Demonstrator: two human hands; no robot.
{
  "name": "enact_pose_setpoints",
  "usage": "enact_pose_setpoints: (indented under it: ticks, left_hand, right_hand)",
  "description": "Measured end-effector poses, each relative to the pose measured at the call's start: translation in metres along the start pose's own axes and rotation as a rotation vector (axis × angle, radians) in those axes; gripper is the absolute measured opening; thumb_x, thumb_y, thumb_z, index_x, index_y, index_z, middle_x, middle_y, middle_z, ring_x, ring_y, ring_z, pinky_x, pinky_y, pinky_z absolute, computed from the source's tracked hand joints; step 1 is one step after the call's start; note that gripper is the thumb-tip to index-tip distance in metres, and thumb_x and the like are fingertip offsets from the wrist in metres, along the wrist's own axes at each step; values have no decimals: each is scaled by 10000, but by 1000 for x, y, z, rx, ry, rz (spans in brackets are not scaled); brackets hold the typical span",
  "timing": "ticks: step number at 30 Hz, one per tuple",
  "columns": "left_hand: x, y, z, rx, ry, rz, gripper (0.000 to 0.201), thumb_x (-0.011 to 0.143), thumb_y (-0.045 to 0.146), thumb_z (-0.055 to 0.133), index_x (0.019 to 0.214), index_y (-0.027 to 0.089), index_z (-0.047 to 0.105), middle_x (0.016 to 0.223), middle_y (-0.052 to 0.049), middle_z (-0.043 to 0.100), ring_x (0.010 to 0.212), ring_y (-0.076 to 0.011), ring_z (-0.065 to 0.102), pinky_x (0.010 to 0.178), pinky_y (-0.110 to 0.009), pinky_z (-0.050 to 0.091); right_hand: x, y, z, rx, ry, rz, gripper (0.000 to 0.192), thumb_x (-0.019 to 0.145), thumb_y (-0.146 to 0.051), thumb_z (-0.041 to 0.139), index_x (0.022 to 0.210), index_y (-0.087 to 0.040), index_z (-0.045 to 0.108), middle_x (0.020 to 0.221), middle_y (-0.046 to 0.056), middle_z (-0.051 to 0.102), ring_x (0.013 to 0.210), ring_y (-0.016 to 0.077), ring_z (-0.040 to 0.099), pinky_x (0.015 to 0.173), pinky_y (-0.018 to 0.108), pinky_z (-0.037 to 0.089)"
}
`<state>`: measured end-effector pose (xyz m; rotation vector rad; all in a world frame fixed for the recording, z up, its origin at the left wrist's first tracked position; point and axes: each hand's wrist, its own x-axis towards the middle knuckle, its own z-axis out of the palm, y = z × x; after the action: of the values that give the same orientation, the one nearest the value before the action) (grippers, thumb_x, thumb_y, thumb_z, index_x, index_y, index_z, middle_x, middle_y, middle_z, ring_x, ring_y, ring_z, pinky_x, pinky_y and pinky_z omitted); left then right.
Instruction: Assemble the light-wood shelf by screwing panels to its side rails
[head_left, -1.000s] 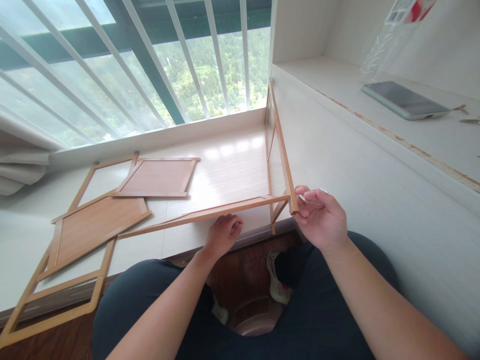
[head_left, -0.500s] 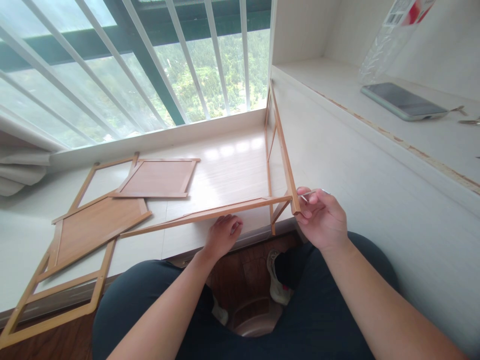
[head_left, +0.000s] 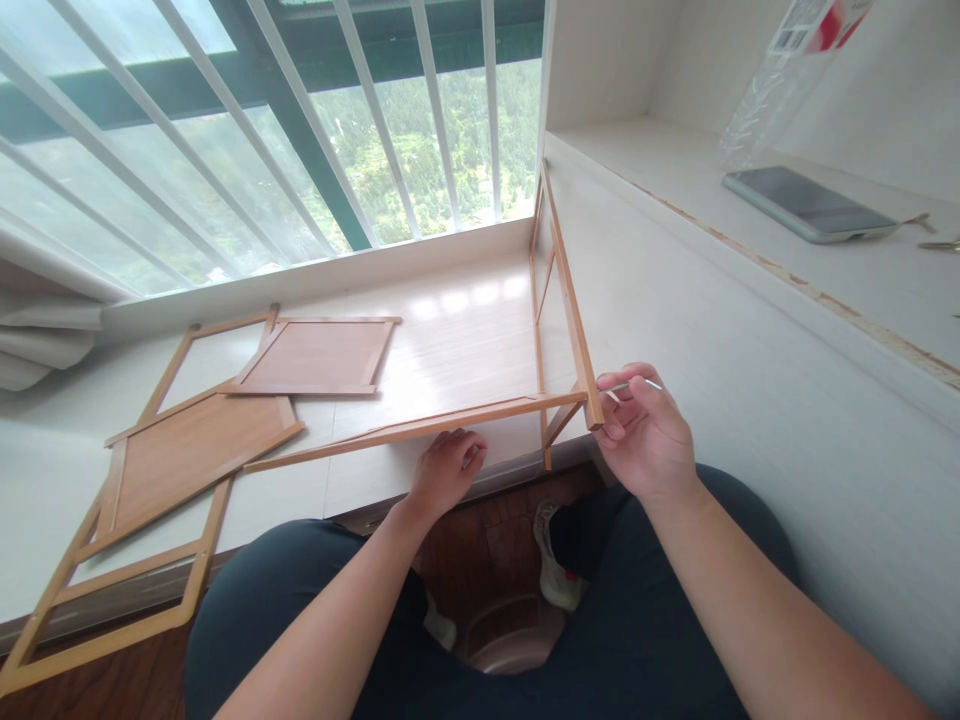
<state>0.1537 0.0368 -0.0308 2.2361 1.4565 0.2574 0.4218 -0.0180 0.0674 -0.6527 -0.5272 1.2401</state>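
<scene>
by wall, right fingers pinch rod aimed sideways at frame; left fingers unclear.

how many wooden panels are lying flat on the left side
2: a rectangular pinkish-brown wooden panel nearer the white-barred window, and a rectangular orange-brown wooden panel partly underneath. More could be hidden.

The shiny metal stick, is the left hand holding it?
No, the right hand holds the shiny metal stick at the near corner of the wooden frame.
</scene>
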Motion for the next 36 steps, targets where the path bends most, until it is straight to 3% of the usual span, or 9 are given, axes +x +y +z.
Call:
enact_pose_setpoints:
  ticks: [8,14,22,26,36]
  left_hand:
    - [0,0,-1,-1,7,1,183,1016,295,570,1004,239,743,956,-36,735,991,-236,656,863,-356,482]
    - [-1,-1,1,-1,4,1,176,1014,290,575,1004,244,745,947,-34,740,980,-233,659,845,-346,481]
    - [0,-1,0,0,10,1,189,1012,298,570,999,240,750,936,-37,739,979,-232,660,850,-351,489]
    - [0,-1,0,-1,11,5,201,1014,301,558,1000,240,749,948,-40,746,980,-230,661,853,-351,493]
    - [0,-1,0,-6,14,10,189,1010,303,564,992,248,744,936,-37,745,991,-236,665,855,-355,497]
  right_hand:
    - [0,-1,-2,-12,-39,-17,160,811,-335,853,827,-236,728,876,-27,707,519,54,543,406,160,421]
    - [0,-2,-4,29,-62,34,142,821,-311,837,826,-236,716,741,-43,579,520,67,518,417,169,436]
    - [-3,0,-7,35,-144,46,162,924,-357,765,848,-245,677,717,-38,555,545,90,518,436,184,430]
    - [-3,-2,-9,39,-193,51,141,902,-347,724,837,-240,658,738,-27,548,571,103,519,454,200,436]
    - [-4,-4,-7,21,-165,34,232,854,-482,684,843,-251,669,739,-9,514,566,124,478,450,219,418]
